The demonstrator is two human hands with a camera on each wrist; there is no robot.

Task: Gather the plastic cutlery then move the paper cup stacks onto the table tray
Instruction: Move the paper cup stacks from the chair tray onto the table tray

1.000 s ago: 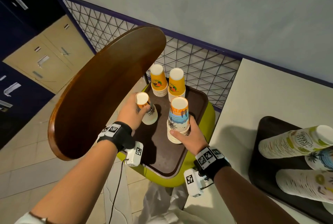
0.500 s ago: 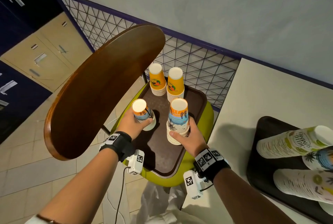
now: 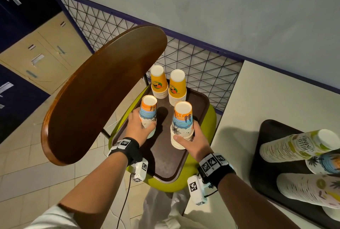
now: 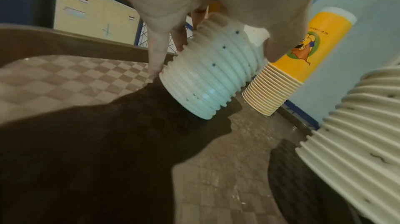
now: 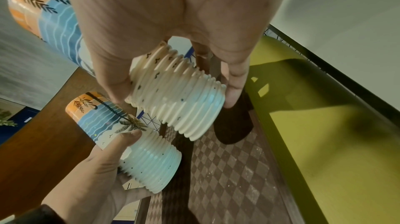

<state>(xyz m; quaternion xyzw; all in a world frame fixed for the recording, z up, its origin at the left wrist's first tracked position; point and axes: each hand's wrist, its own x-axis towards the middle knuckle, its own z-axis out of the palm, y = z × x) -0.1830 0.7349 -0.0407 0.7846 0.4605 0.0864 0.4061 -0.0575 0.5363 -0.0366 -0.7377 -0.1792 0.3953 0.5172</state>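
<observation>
On the chair's brown tray [image 3: 165,162] stand several stacks of upturned paper cups. My left hand [image 3: 137,128] grips one beach-print stack [image 3: 148,112] near its base, lifted and tilted off the tray; its ribbed rims [image 4: 207,77] show in the left wrist view. My right hand [image 3: 193,141] grips the taller beach-print stack [image 3: 182,123] by its lower rims [image 5: 179,99], also raised. Two orange stacks [image 3: 159,82] [image 3: 177,87] stand at the tray's far end. The table tray [image 3: 265,162] at right holds several stacks lying on their sides [image 3: 296,146]. No cutlery is visible.
The chair's wooden backrest [image 3: 103,96] rises close on the left of my left hand. The green seat [image 3: 209,118] sits under the brown tray, against a wire grid fence [image 3: 193,63]. A pale table [image 3: 266,99] stands to the right. Cabinets [image 3: 42,57] line the far left.
My left hand has brought its stack from a steep tilt to nearly upright and shifted slightly toward me. The right hand keeps its hold on the taller stack.
</observation>
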